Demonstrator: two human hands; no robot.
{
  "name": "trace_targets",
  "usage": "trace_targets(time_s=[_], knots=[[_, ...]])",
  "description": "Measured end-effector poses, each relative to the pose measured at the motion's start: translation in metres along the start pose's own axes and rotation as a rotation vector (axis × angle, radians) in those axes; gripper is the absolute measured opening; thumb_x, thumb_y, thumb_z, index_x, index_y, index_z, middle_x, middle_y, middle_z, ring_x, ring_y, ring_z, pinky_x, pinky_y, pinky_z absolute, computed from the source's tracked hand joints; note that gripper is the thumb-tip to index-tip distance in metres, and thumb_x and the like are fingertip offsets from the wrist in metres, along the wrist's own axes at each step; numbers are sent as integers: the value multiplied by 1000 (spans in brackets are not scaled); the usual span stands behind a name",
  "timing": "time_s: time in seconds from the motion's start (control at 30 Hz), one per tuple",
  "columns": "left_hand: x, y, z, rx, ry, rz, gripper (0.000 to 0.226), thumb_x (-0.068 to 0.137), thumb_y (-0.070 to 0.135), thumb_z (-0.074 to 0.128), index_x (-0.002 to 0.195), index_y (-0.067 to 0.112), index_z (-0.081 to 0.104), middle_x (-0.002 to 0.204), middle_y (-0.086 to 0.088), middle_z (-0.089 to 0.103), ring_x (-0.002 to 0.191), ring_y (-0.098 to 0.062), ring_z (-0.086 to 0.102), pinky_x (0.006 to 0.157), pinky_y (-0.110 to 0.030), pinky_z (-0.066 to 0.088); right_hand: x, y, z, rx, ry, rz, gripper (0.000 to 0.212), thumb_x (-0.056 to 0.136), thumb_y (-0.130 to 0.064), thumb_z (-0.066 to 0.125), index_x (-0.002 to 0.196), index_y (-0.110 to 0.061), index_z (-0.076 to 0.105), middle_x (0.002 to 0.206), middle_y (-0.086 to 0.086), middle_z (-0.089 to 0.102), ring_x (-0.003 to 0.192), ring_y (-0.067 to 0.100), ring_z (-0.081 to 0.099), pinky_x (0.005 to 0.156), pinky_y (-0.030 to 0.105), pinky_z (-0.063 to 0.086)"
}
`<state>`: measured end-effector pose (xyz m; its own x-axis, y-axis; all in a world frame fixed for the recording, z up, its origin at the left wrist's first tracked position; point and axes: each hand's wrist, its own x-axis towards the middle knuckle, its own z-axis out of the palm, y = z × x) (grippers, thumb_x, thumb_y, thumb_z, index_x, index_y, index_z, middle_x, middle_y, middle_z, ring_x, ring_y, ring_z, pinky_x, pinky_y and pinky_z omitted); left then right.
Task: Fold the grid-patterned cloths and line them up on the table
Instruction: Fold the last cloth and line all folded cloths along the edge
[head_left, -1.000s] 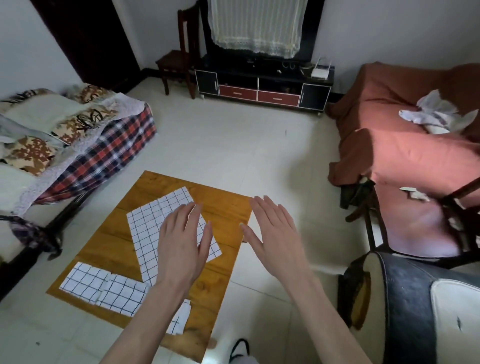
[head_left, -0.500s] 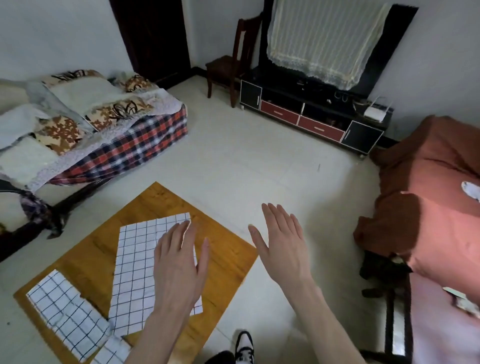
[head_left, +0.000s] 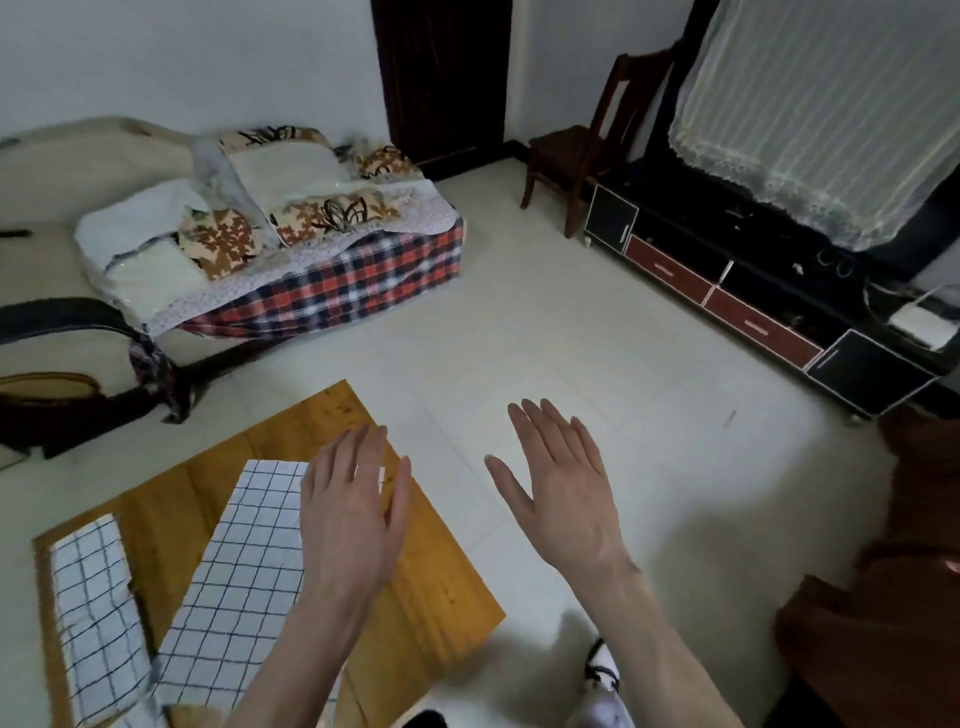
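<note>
A white grid-patterned cloth (head_left: 239, 582) lies spread flat across the middle of the low wooden table (head_left: 431, 592). My left hand (head_left: 353, 519) hovers over its far right corner with straight fingers and holds nothing; whether it touches the cloth I cannot tell. A folded grid cloth (head_left: 96, 618) lies along the table's left side, with another folded piece partly visible at the bottom edge. My right hand (head_left: 561, 493) is open with spread fingers, out past the table's right edge above the floor.
A bed (head_left: 311, 291) with a plaid cover and cushions stands at the back left. A dark TV cabinet (head_left: 753, 312) and wooden chair (head_left: 582, 156) line the far wall. A rust-covered sofa (head_left: 883, 623) is on the right. Pale tiled floor surrounds the table.
The view has swung left, shifting the table towards the lower left and the sofa almost out of frame. Both hands stay open and flat, the left over the spread cloth.
</note>
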<state>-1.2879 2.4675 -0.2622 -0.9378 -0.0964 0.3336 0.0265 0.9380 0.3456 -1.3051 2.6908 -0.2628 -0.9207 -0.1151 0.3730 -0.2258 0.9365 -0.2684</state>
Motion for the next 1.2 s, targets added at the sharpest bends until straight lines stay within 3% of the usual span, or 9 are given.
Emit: trace_targets(time_s=[0.17,0.47,0.87,1.1,1.2], knots=[[27,44,29,88,40,-173,54,106,49,41,144,15,56,148,-8,57,140,-29,46,116,-49,36,55,57,10,89,-70,-142,64,109,-56,33,152,-10,51,154,7,55,150,24,43,125,44,27],[51,95,46,213,153,-395,54,106,48,42,143,11,56,147,-11,58,140,-30,49,116,-50,40,142,86,28,267,-256,-432,67,109,-60,27,160,-18,38,166,1,39,157,18,25,130,34,8],[39,48,42,367,343,-850,54,106,46,44,144,10,57,144,-13,60,138,-32,49,113,-53,41,211,-14,86,412,-413,-882,68,108,-61,27,157,-17,42,163,1,44,156,17,30,130,40,17],[40,-14,60,365,457,-1030,50,105,40,48,140,7,61,141,-15,62,134,-33,52,112,-52,42,264,-85,136,449,-470,-1061,65,109,-59,34,157,-16,42,162,1,45,154,16,31,127,28,8],[46,-39,64,383,472,-1108,50,105,40,47,139,7,62,140,-14,63,134,-33,53,114,-49,38,276,-122,166,489,-494,-1133,62,109,-54,41,157,-15,42,161,1,46,154,17,33,128,31,13]])
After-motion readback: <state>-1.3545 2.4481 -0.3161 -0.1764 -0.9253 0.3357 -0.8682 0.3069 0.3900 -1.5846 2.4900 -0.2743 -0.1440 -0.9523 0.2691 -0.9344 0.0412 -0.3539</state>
